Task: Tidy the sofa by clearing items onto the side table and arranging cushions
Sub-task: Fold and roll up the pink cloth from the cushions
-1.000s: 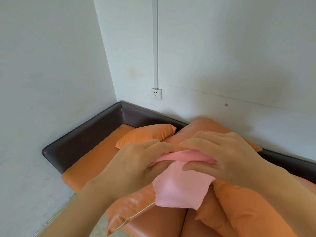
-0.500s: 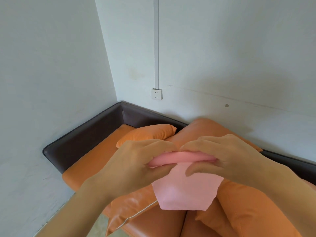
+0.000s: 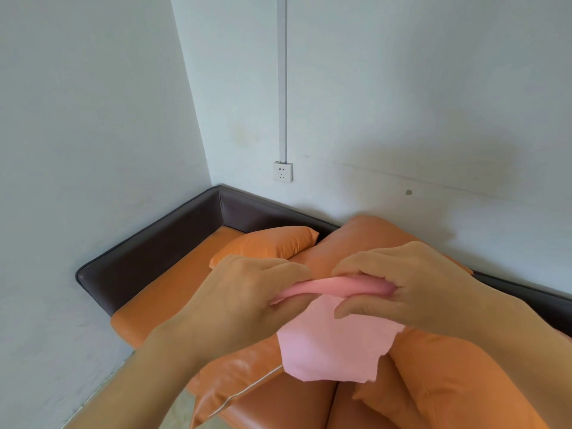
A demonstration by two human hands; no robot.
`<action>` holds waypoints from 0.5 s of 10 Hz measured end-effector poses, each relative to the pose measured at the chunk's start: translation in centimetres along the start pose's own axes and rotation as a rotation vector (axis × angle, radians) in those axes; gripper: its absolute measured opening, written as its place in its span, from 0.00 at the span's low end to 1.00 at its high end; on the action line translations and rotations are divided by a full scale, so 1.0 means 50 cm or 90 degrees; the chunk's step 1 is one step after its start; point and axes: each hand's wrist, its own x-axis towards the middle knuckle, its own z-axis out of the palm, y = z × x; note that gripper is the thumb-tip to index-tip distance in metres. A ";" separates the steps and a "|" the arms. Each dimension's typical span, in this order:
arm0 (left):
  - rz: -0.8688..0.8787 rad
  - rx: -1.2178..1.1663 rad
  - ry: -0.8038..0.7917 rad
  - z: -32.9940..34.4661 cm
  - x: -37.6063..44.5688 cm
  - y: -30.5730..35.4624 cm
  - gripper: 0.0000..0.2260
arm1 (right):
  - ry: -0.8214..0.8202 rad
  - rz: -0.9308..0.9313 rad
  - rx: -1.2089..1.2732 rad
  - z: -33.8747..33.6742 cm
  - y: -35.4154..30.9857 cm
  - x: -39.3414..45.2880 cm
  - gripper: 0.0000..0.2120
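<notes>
Both the left hand [image 3: 247, 300] and right hand [image 3: 411, 289] are pinching the pink cloth [image 3: 334, 345] above the sofa [image 3: 173, 292], so I'd keep the fold tight and edges matched before setting it down.

A white wall socket [image 3: 283, 171] sits at 12 o'clock on the pale wall [image 3: 402, 88], with a cable duct [image 3: 282, 75] rising straight up from it. A small dark mark [image 3: 409, 192] lies at 2 o'clock.

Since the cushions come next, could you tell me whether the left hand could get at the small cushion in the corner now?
Probably not yet: the left hand and right hand both hold the pink cloth. The cushion itself lies uncovered just beyond.
</notes>
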 end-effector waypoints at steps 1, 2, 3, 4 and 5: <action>-0.043 -0.083 -0.023 0.004 -0.004 -0.008 0.12 | 0.009 -0.019 -0.054 0.009 -0.001 -0.004 0.27; -0.040 -0.140 -0.036 0.001 -0.003 0.000 0.10 | 0.006 -0.047 -0.052 0.009 -0.007 -0.009 0.19; -0.004 -0.115 0.000 -0.001 0.001 0.011 0.11 | -0.005 -0.050 -0.056 0.001 -0.008 -0.008 0.15; 0.048 -0.029 0.031 0.012 0.000 0.016 0.13 | -0.002 -0.058 -0.044 -0.005 -0.011 -0.008 0.13; 0.047 -0.041 0.045 0.020 -0.001 0.013 0.10 | -0.041 -0.047 -0.040 -0.004 -0.011 -0.008 0.12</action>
